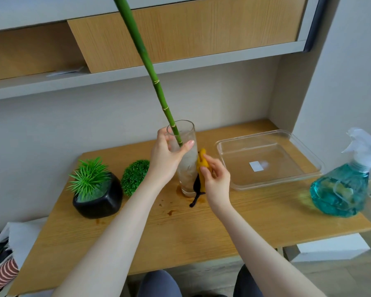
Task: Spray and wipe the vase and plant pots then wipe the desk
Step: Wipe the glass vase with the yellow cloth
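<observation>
Wiping the glass vase [187, 166] at the centre of the frame

It stands upright on the wooden surface [180, 228] with a green bamboo stalk [156, 82] inside; the left hand [166, 156] wraps around its upper part, the right hand [215, 180] pinches a yellow cloth [201, 163] against its right side. Left of it sit a black plant pot [99, 200] and a green ball plant [134, 176]; right, a clear tray [268, 159] and blue spray bottle [341, 189]

1. Bare wooden desk [201, 228] across lower centre of frame: open passage.
2. Centre blocked by tall clear glass vase [185, 168] with slanting green bamboo stalk [150, 69].
3. Left: black pot with spiky green plant [98, 198], round green ball plant [135, 177].
4. Right: clear plastic tray [268, 159], blue spray bottle [343, 185].
</observation>
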